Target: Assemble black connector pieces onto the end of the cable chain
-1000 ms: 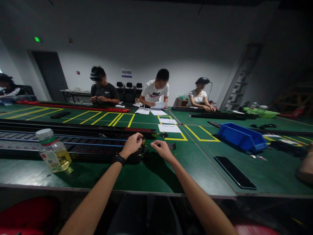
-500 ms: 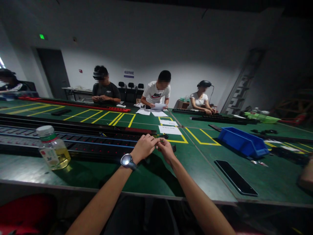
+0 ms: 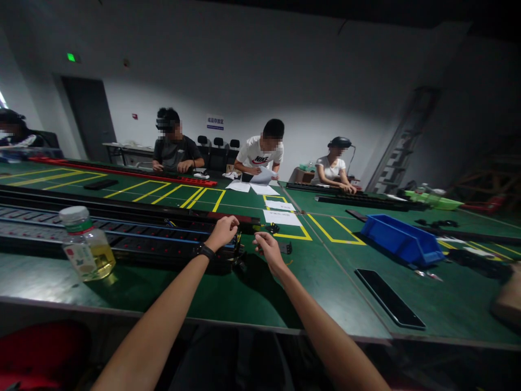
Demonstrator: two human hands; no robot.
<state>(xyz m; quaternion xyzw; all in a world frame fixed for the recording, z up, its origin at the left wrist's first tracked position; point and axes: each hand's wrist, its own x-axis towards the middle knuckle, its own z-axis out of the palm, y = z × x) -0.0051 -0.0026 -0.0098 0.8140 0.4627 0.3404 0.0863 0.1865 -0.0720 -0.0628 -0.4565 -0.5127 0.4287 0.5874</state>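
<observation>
Resting at the right end of the long black strip (image 3: 122,239) on the desk (image 3: 260,293), your left hand (image 3: 222,232) is curled; your right hand (image 3: 266,247) hovers just beside, fingers loosely bent, holding nothing visible.

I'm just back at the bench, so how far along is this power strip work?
Done: the long black strip lies on the green table. In hand: left hand and right hand work at its near end, where wires show. Left: that end is uncapped; small black parts lie loose beside it.
</observation>
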